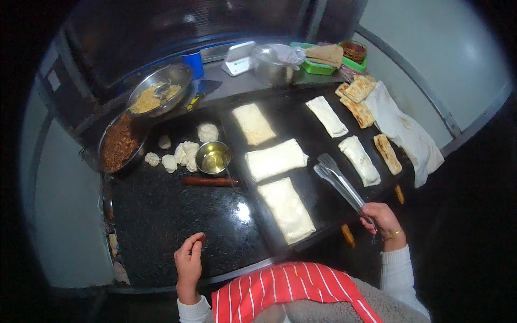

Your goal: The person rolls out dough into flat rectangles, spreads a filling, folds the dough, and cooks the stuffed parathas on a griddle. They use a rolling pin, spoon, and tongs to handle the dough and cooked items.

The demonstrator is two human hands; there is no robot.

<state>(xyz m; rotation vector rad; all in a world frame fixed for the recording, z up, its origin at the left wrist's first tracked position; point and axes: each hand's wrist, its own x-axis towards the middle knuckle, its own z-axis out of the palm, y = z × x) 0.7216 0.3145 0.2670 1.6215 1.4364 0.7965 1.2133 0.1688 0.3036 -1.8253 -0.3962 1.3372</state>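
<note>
My right hand (379, 220) is shut on the handle end of metal tongs (345, 185), whose tips point away over the dark griddle (288, 167). A stuffed pale dough packet (360, 160) lies just beyond the tongs, to the right. Three larger flat dough packets lie in a column on the griddle's left: a near one (287, 210), a middle one (276, 159) and a far one (253, 123). Another narrow packet (327, 117) rests farther back. Over the near part of the black worktop (173, 214), my left hand (189, 258) is loosely bent and holds nothing.
A bowl of oil (213, 158), dough pieces (186, 155) and a wooden rod (210, 182) sit on the worktop. Bowls of reddish filling (121, 143) and yellow shreds (155, 97) stand back left. Browned flatbreads (357, 111) lie beside a white cloth (398, 125) at right.
</note>
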